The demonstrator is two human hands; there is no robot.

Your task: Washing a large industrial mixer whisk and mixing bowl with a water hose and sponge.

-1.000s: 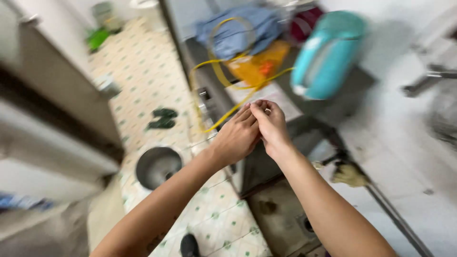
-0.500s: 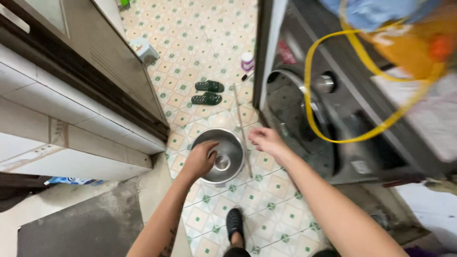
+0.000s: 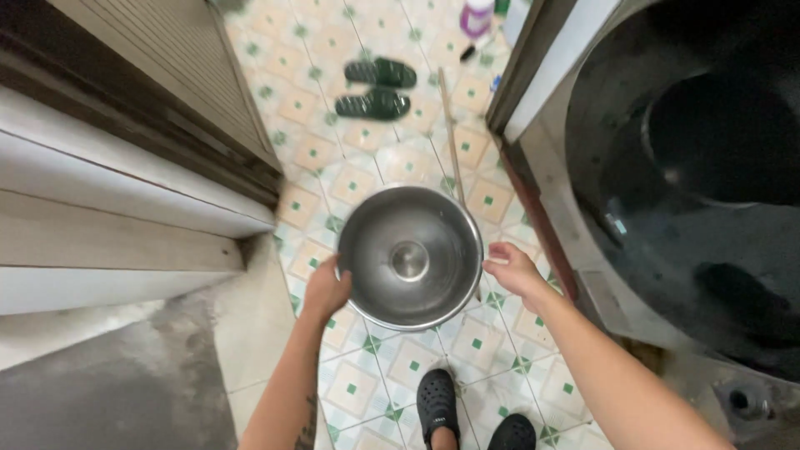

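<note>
Both hands now grip the round, shiny steel bowl (image 3: 410, 257) rim.

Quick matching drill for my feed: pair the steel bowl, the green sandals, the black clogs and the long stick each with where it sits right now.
Things:
1. steel bowl
2. green sandals
3. black clogs
4. long stick

Places:
A. on the tiled floor far ahead, side by side
B. between the left hand and right hand, at its rim
C. at the bottom edge, on the person's feet
D. lying on the tiles, running from behind the bowl towards the sandals

Pairs: 1-B, 2-A, 3-C, 4-D
</note>
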